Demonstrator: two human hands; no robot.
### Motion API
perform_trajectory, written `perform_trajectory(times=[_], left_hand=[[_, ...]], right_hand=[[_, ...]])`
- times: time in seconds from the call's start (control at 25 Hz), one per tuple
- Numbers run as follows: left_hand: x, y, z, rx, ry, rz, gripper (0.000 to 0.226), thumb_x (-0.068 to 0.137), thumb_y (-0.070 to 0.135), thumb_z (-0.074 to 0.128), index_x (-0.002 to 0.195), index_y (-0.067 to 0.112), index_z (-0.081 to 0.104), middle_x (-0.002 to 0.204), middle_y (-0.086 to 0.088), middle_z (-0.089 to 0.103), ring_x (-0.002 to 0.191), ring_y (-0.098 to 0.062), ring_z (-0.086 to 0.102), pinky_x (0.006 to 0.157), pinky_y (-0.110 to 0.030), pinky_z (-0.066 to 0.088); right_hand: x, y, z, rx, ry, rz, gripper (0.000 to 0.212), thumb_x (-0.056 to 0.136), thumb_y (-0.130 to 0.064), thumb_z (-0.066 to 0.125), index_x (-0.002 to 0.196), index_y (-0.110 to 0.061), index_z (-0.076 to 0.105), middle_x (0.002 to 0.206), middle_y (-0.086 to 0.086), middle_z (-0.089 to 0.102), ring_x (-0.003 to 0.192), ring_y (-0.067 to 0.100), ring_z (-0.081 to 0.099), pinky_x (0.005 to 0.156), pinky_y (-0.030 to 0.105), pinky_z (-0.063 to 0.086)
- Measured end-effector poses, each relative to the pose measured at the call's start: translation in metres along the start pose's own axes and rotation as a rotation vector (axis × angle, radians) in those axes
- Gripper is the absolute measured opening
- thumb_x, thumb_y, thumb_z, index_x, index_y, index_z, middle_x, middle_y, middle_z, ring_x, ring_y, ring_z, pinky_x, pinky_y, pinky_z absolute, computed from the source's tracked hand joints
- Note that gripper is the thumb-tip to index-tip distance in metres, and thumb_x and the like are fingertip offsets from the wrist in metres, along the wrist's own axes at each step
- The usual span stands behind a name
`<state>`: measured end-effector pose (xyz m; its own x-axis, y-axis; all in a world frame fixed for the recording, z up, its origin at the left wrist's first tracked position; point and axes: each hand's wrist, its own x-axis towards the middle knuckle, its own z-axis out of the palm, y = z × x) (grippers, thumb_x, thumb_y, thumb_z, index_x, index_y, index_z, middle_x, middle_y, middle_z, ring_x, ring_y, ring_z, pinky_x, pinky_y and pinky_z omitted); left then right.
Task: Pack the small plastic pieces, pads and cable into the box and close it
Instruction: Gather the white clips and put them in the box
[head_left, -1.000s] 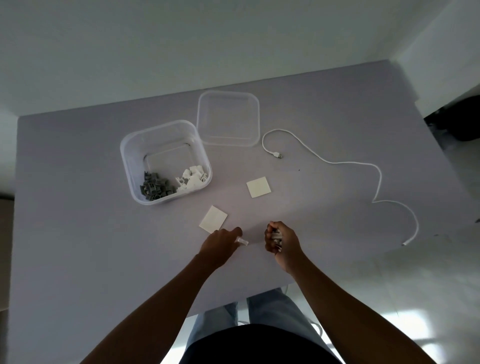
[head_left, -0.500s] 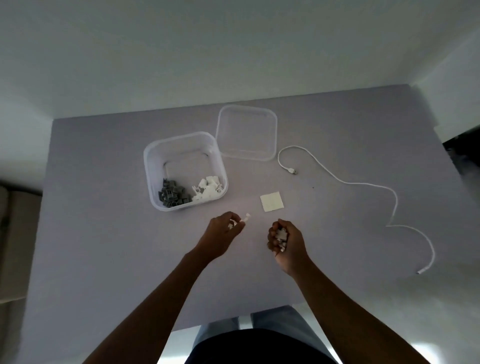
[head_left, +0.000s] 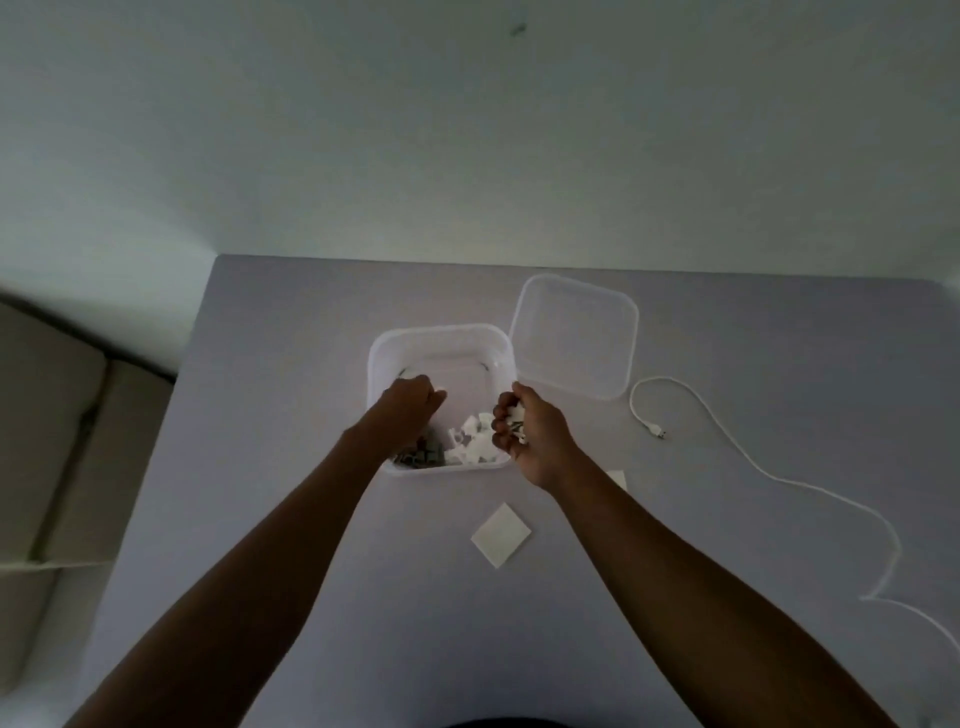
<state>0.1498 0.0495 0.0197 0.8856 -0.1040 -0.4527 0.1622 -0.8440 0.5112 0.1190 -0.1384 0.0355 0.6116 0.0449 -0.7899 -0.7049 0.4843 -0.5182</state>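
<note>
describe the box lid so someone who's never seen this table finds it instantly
Start at the clear plastic box in the middle of the grey table, where both hands are. The lid lies flat on the table, touching the box's far right corner, with the white cable curling just right of it. Unlike the box, it is shallow and has nothing in it.

The box (head_left: 441, 343) and lid (head_left: 574, 338) are see-through. Inside are grey pieces (head_left: 421, 457) and white pieces (head_left: 475, 441). The cable (head_left: 769, 470) is white, the pad (head_left: 501, 535) is cream, and the table (head_left: 311, 322) is pale purple-grey.
</note>
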Motion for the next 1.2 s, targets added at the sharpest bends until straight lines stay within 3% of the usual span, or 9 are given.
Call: perform_trajectory(times=[0.24, 0.36, 0.44, 0.64, 0.88, 1.0, 1.2], left_hand=[[0.056, -0.010, -0.012, 0.162, -0.095, -0.124, 0.039, 0.102, 0.029, 0.043, 0.121, -0.003, 0.056, 0.124, -0.020, 0.058, 0.116, -0.036, 0.056, 0.093, -0.039, 0.044], [0.070, -0.017, -0.012, 0.144, -0.098, -0.103, 0.033, 0.103, 0.023, 0.042, 0.110, -0.004, 0.059, 0.114, -0.020, 0.062, 0.106, -0.034, 0.062, 0.087, -0.037, 0.048], [0.074, -0.020, -0.012, 0.157, -0.113, -0.116, 0.027, 0.101, 0.015, 0.044, 0.112, -0.005, 0.060, 0.114, -0.018, 0.063, 0.105, -0.032, 0.062, 0.083, -0.034, 0.048], [0.083, -0.029, -0.005, 0.314, -0.126, -0.036, 0.025, 0.098, 0.008, 0.049, 0.118, -0.003, 0.057, 0.117, -0.017, 0.062, 0.106, -0.029, 0.063, 0.086, -0.033, 0.049], [0.081, -0.027, 0.001, 0.310, -0.014, -0.054, 0.025, 0.091, -0.002, 0.053, 0.116, -0.005, 0.052, 0.117, -0.023, 0.056, 0.109, -0.039, 0.056, 0.090, -0.041, 0.048], [0.071, -0.023, 0.001, 0.301, 0.015, -0.053, 0.027, 0.089, -0.008, 0.051, 0.116, -0.006, 0.051, 0.116, -0.025, 0.053, 0.110, -0.040, 0.053, 0.089, -0.041, 0.046], [0.052, -0.033, 0.000, 0.147, 0.103, -0.034, 0.026, 0.084, -0.014, 0.051, 0.108, -0.004, 0.053, 0.108, -0.024, 0.054, 0.100, -0.038, 0.057, 0.076, -0.036, 0.047]], right_hand=[[0.076, -0.005, 0.051, -0.246, 0.101, 0.128, 0.037, 0.102, -0.035, 0.040, 0.090, -0.006, 0.059, 0.073, 0.009, 0.055, 0.056, 0.017, 0.050, 0.053, 0.027, 0.042], [0.103, -0.003, 0.068, -0.244, 0.114, 0.169, 0.034, 0.102, -0.029, 0.039, 0.105, -0.001, 0.058, 0.078, 0.010, 0.055, 0.058, 0.019, 0.050, 0.056, 0.031, 0.049], [0.111, -0.002, 0.077, -0.224, 0.095, 0.185, 0.034, 0.104, -0.028, 0.038, 0.098, 0.000, 0.057, 0.074, 0.011, 0.053, 0.059, 0.021, 0.049, 0.057, 0.033, 0.049], [0.125, -0.001, 0.090, -0.251, 0.056, 0.195, 0.043, 0.103, -0.040, 0.039, 0.114, -0.003, 0.058, 0.112, 0.019, 0.066, 0.096, 0.030, 0.065, 0.073, 0.039, 0.058], [0.126, 0.000, 0.095, -0.284, 0.020, 0.202, 0.053, 0.099, -0.054, 0.039, 0.106, -0.007, 0.062, 0.101, 0.015, 0.069, 0.094, 0.029, 0.067, 0.090, 0.043, 0.056], [0.120, 0.002, 0.096, -0.255, -0.045, 0.211, 0.061, 0.098, -0.058, 0.036, 0.116, -0.005, 0.060, 0.093, 0.010, 0.065, 0.079, 0.022, 0.061, 0.084, 0.044, 0.054], [0.115, 0.003, 0.090, -0.198, -0.147, 0.213, 0.058, 0.098, -0.059, 0.033, 0.116, -0.009, 0.057, 0.068, 0.001, 0.048, 0.063, 0.017, 0.052, 0.090, 0.048, 0.048]])
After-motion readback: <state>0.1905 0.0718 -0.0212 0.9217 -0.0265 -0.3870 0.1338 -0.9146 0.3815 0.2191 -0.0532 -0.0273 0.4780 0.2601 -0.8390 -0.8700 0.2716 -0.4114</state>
